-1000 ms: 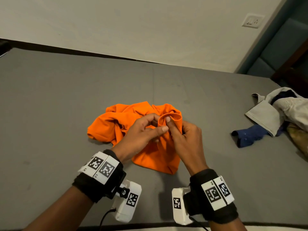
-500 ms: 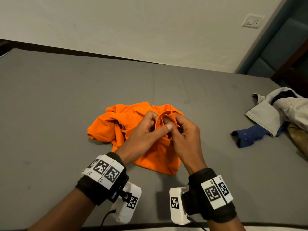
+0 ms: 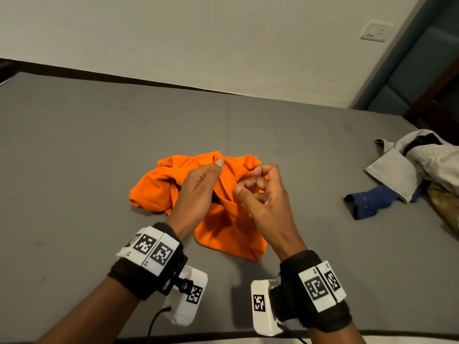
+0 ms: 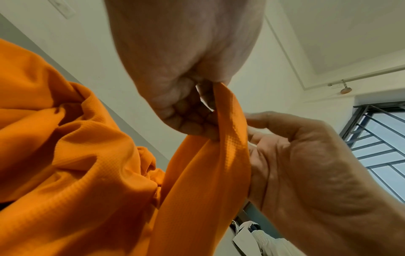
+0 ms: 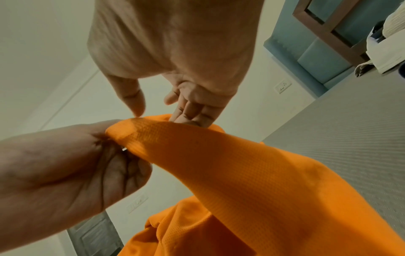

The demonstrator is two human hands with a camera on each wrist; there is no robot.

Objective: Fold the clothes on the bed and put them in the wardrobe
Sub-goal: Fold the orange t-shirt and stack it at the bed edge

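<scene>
We pinch the shirt [image 3: 223, 219] with our left hand [image 3: 196, 194], right hand [image 3: 263, 199] apparently released at three o'clock, needing regrasp before spreading.

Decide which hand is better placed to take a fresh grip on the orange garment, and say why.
Probably the right hand: its loose fingers only touch the orange garment, holding nothing. The left hand pinches the raised fold and would have to let go.

right hand [image 3: 263, 194] seems to have released the orange shirt [image 3: 223, 219], fingers loosened.
</scene>
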